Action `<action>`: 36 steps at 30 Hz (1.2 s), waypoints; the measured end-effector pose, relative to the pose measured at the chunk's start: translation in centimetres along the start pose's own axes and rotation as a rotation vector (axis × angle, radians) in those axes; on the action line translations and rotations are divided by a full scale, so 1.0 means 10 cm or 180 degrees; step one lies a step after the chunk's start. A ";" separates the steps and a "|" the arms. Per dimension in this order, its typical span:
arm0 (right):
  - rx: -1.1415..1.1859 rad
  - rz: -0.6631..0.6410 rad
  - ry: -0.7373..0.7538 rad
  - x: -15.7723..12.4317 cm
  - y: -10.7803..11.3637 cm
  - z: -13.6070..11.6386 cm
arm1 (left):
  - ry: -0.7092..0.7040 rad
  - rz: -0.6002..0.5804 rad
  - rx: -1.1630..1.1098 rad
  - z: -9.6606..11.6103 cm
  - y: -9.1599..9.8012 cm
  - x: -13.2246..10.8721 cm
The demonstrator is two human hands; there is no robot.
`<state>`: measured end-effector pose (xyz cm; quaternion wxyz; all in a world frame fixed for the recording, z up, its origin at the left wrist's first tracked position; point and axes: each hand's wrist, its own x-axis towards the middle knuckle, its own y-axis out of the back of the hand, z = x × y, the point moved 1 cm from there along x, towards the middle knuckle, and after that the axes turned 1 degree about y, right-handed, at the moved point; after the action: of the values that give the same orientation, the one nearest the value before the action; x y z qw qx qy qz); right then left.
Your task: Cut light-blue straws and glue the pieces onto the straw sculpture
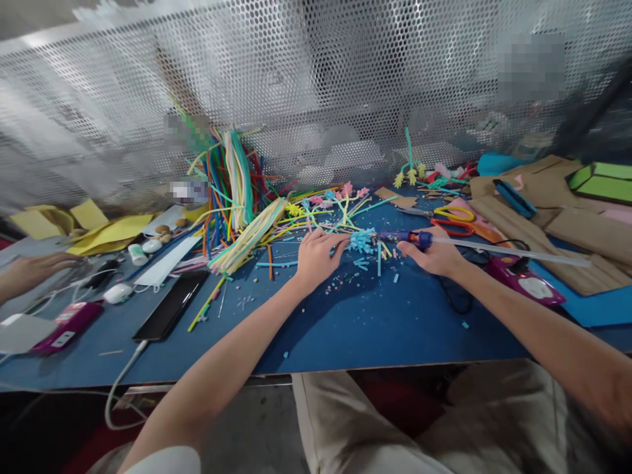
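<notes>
Over the middle of the blue table, my left hand point(320, 258) is closed in a pinch on a light blue pipe-cleaner flower point(362, 241). My right hand point(437, 252) is wrapped round a dark blue glue gun point(402, 237), and a long clear glue stick point(513, 250) runs out of its back end. The gun's nozzle points left and is close to the flower; I cannot tell whether they touch. Short blue pipe-cleaner pieces point(361, 264) lie just below the flower. Behind my hands rest pink pipe-cleaner flowers point(348, 191) on stems.
Bundles of pipe cleaners point(239, 178) stand at the back left. Scissors point(451, 220), brown paper point(523, 224) and a pink power strip point(523, 280) lie right. A black phone point(170, 306) charges at left, near another person's hand point(37, 273). A perforated metal screen point(296, 85) closes off the back.
</notes>
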<state>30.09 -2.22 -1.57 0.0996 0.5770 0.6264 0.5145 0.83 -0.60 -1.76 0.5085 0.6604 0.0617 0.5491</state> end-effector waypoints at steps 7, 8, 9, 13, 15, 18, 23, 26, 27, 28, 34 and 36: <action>-0.0046 -0.0060 0.0002 0.00 0.03 -0.05 | -0.0061 0.0047 0.0163 0.01 0.01 0.00; -0.0060 -0.0064 -0.0005 0.00 0.03 -0.05 | -0.0057 0.0046 0.0175 0.01 0.01 0.00; -0.0073 -0.0067 -0.0008 0.00 0.03 -0.05 | -0.0060 0.0044 0.0183 0.01 0.00 0.00; -0.0126 -0.0077 -0.0017 0.01 0.03 -0.05 | -0.0110 0.0040 0.0184 0.01 0.00 0.00; -0.0164 -0.0086 -0.0043 0.01 0.03 -0.05 | -0.0113 0.0045 0.0174 0.02 0.01 0.00; -0.0202 -0.0087 -0.0076 0.01 0.03 -0.05 | -0.0093 0.0046 0.0162 0.02 0.01 0.00; -0.0195 -0.0084 -0.0059 0.01 0.02 -0.04 | -0.0068 0.0028 0.0155 0.02 0.00 0.00; -0.0184 -0.0089 -0.0106 0.00 0.02 -0.03 | -0.0050 0.0010 0.0161 0.02 0.01 0.00; -0.0194 -0.0088 -0.0126 0.00 0.02 -0.03 | -0.0044 0.0005 0.0161 0.02 0.01 0.00; -0.0212 -0.0085 -0.0141 0.00 0.02 -0.03 | -0.0038 0.0000 0.0158 0.03 0.01 0.00; -0.0328 -0.0062 -0.0132 0.01 0.04 -0.06 | 0.0025 -0.0029 0.0111 0.02 0.00 0.00; -0.0351 -0.0081 -0.0121 0.01 0.04 -0.07 | 0.0054 -0.0042 0.0078 0.02 0.00 0.00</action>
<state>29.83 -2.59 -0.96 0.1496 0.5723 0.6024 0.5358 0.99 -0.77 -1.76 0.5035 0.6614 0.0770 0.5506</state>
